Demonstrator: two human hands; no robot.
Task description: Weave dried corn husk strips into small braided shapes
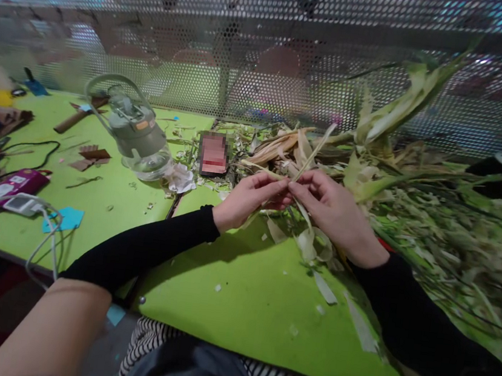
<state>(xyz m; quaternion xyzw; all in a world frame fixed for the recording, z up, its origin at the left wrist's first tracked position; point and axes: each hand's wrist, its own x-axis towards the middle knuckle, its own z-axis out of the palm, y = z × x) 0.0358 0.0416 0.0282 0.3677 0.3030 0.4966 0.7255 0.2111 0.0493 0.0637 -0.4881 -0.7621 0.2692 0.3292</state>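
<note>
Leaf strip (314, 153) pinched between left hand (249, 199) and right hand (335, 215); tilted clear jug (135, 132), contents unclear.

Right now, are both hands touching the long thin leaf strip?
Touching. The head view shows the left hand and right hand pinching the leaf strip between their fingertips.

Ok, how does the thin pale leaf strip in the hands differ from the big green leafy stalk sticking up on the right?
The thin pale leaf strip is narrow and straw-coloured; the big green leafy stalk is broad and green. The strip is pinched between the left hand and right hand; the stalk rises untouched from the heap. Both slant up to the right.
</note>
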